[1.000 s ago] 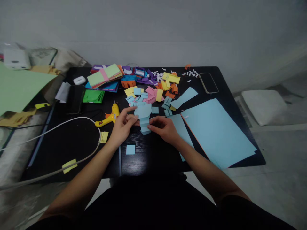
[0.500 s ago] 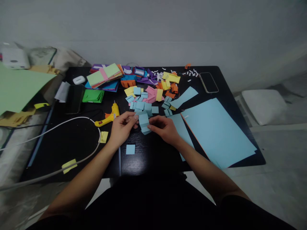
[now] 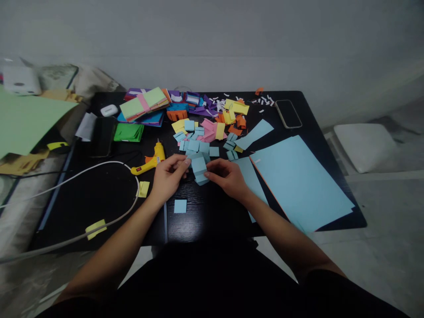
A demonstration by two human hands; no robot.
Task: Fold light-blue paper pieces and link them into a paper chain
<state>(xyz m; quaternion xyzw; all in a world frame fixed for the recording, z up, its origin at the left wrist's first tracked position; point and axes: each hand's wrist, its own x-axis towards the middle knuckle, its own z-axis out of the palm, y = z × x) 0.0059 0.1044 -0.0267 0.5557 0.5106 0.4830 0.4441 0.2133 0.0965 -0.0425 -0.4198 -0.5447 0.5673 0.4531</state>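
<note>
Between my hands is a light blue folded paper strip [image 3: 199, 165], creased into sections and held just above the black table. My left hand [image 3: 171, 172] is closed, thumb and fingers pinching the strip's left edge. On its right edge, my right hand [image 3: 227, 175] grips with thumb and forefinger. A flat blue paper square [image 3: 180, 206] lies on the table nearer to me. Just beyond the strip is a heap of small folded blue paper pieces [image 3: 194, 145]. A yellow glue gun [image 3: 153, 160] rests left of my left hand.
Large blue paper sheets [image 3: 301, 181] cover the table's right side, near a phone [image 3: 288, 114]. Coloured paper scraps [image 3: 228, 115] and a paper stack [image 3: 145, 104] lie at the back. A white cable [image 3: 127, 165] loops across the left, beside yellow paper bits [image 3: 143, 189].
The folded blue strip has tilted very slightly between my fingers. Both hands stay almost in the same place, and everything else is unmoved.
</note>
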